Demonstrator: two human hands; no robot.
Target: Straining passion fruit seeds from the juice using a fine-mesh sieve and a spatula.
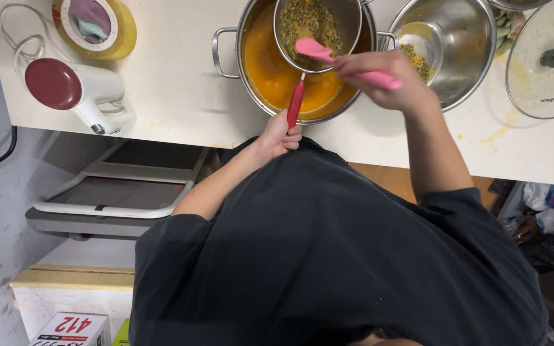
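My left hand (pixel 281 135) grips the red handle of a metal strainer (pixel 318 25) held over a steel pot (pixel 270 70) of orange liquid. The strainer holds dark seedy pulp. My right hand (pixel 386 77) is closed around a pink spatula (pixel 328 54), whose blade presses into the pulp inside the strainer. Both hands are at the near edge of the white counter (pixel 181 83).
A steel bowl (pixel 460 45) with some pulp stands right of the pot, and a glass lid (pixel 546 57) lies beyond it. A white and dark red appliance (pixel 75 90) and a yellow round container (pixel 94 25) sit at the left. A white step stool (pixel 117 192) stands below the counter.
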